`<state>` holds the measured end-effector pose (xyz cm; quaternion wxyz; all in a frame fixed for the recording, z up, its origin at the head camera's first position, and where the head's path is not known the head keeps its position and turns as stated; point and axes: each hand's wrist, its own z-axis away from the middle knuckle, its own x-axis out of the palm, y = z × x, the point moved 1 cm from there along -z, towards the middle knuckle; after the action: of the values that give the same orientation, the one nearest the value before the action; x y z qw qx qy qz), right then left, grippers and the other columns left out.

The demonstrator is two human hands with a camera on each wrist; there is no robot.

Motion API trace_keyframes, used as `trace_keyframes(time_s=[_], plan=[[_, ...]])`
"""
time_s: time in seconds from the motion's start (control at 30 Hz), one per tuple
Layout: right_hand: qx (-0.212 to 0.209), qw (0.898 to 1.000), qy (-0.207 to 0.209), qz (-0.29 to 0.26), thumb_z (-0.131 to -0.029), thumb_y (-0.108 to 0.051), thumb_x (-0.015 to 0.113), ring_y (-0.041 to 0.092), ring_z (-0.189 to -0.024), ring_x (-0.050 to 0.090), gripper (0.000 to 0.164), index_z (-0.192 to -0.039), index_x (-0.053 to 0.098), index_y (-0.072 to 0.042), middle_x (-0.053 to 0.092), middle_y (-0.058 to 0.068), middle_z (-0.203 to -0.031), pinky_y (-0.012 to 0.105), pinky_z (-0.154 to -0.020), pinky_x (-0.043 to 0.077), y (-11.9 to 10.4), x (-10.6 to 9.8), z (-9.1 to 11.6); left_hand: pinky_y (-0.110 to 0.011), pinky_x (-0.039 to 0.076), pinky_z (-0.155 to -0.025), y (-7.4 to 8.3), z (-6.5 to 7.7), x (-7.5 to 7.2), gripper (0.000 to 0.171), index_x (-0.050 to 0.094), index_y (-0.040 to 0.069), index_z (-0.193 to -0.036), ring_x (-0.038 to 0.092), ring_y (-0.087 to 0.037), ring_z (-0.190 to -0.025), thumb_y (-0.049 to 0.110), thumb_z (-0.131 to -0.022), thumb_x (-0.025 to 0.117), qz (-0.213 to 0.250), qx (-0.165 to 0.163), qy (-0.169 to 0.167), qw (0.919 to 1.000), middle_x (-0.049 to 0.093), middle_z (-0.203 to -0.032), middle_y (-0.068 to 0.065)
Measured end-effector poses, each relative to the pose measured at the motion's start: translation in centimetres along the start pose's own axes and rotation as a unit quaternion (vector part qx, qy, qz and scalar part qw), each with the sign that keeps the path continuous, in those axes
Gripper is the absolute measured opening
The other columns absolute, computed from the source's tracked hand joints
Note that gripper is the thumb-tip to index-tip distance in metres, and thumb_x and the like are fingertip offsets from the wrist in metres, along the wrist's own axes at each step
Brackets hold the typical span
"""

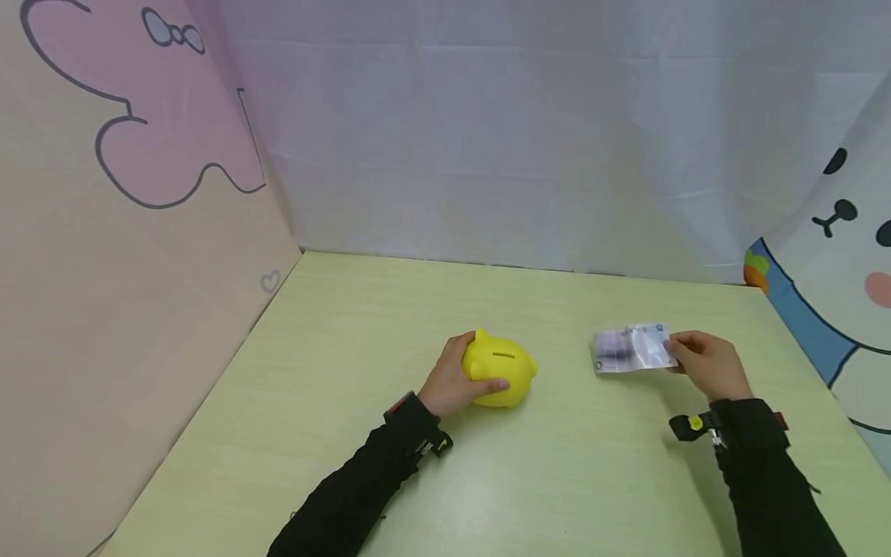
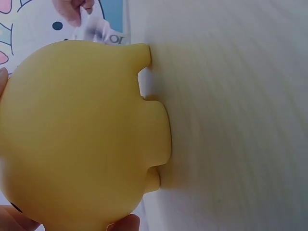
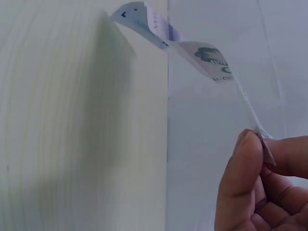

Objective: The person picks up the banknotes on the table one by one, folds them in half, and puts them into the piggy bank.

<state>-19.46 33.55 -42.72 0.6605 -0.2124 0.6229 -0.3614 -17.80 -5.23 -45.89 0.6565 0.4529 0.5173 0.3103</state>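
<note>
A yellow piggy bank (image 1: pixel 511 379) with a slot on top stands upright on the table, and my left hand (image 1: pixel 455 379) grips it from the left side. In the left wrist view the piggy bank's round body (image 2: pixel 77 130) fills much of the picture, its stubby feet toward the tabletop. Over to the right, my right hand (image 1: pixel 710 363) pinches one end of a pale purple banknote (image 1: pixel 629 348) between thumb and fingers. The right wrist view shows the banknote (image 3: pixel 207 60) bent and wavy, raised above the table with its shadow below.
The pale wood-look table (image 1: pixel 557 480) reaches back to a whitish curtain (image 1: pixel 522 155). A cream panel with a pink cartoon shape (image 1: pixel 167 131) borders the left side. A cartoon-printed sheet (image 1: pixel 856 309) hangs at the right.
</note>
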Motion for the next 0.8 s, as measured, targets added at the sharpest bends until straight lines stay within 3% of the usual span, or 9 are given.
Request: trace_keyframes(time_s=[0.13,0.4,0.57,0.8], plan=[[-0.026,1.0,0.002,-0.012,-0.105,-0.031,0.045,0.016,-0.081,0.06,0.05,-0.132,0.05,0.009,0.051,0.031,-0.129,0.015,-0.068,0.055,-1.8,0.3,1.1,-0.039,0.047,-0.096,0.0,0.0,0.0,0.098,0.028,0.01,-0.152,0.051,-0.025,-0.112,0.04,-0.077,0.083,0.001,-0.003,-0.003,1.0,0.035,-0.149,-0.01],[-0.067,0.997,0.024,-0.037,-0.104,-0.033,0.045,0.007,-0.079,0.057,0.049,-0.132,0.052,0.006,0.056,0.027,-0.127,0.011,-0.069,0.053,-4.4,0.8,2.2,-0.04,0.047,-0.095,0.1,0.0,-0.1,0.099,0.027,0.01,-0.152,0.051,-0.025,-0.111,0.041,-0.077,0.082,0.002,0.0,-0.006,1.0,0.034,-0.149,-0.011],[-0.077,0.995,0.034,-0.056,-0.104,-0.033,0.045,0.008,-0.081,0.057,0.048,-0.131,0.053,0.005,0.055,0.024,-0.127,0.011,-0.07,0.053,-5.9,1.1,2.9,-0.039,0.046,-0.095,0.1,0.0,-0.2,0.098,0.028,0.01,-0.152,0.05,-0.024,-0.111,0.042,-0.077,0.081,-0.005,0.003,-0.007,1.0,0.035,-0.148,-0.011],[-0.097,0.991,0.032,-0.085,-0.103,-0.03,0.048,0.006,-0.083,0.059,0.044,-0.131,0.055,0.004,0.056,0.017,-0.124,0.014,-0.074,0.055,-7.8,1.7,3.8,-0.041,0.045,-0.1,0.5,-0.1,-0.7,0.096,0.029,0.011,-0.152,0.05,-0.024,-0.114,0.047,-0.079,0.078,-0.006,-0.015,-0.014,0.9998,0.038,-0.149,-0.011]])
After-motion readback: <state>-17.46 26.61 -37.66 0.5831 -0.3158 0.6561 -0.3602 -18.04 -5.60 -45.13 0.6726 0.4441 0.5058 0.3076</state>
